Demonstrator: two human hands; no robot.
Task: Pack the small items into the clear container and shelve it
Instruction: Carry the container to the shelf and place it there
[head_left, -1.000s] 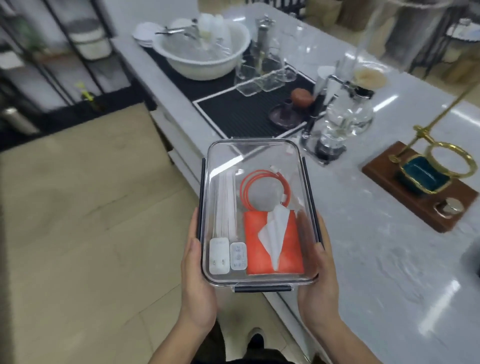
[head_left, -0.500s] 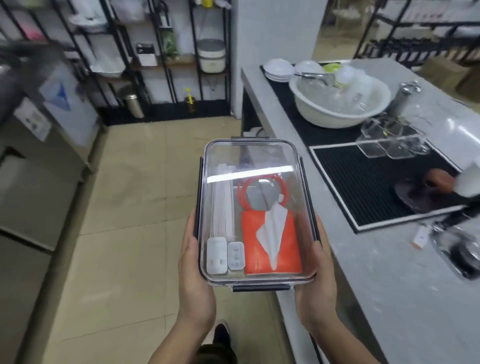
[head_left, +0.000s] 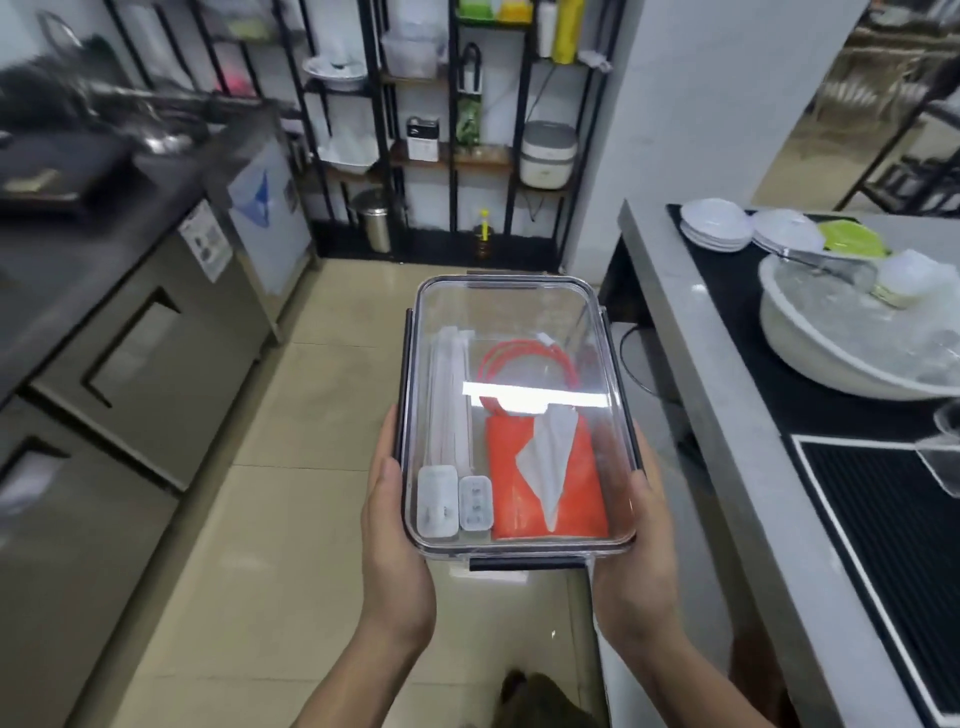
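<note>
Between left hand (head_left: 397, 540) and right hand (head_left: 636, 551), clear container (head_left: 511, 332)

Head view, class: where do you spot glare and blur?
Head view: a bright glare strip crosses the clear container lid, hiding part of the orange cable; the steel counter at left is motion-blurred; both hands look sharp.

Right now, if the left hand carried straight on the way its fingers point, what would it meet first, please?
The left hand points ahead along the clear container it holds. Beyond lies open tiled floor, then probably the black shelving rack at the far wall, though depth is unclear.
</note>
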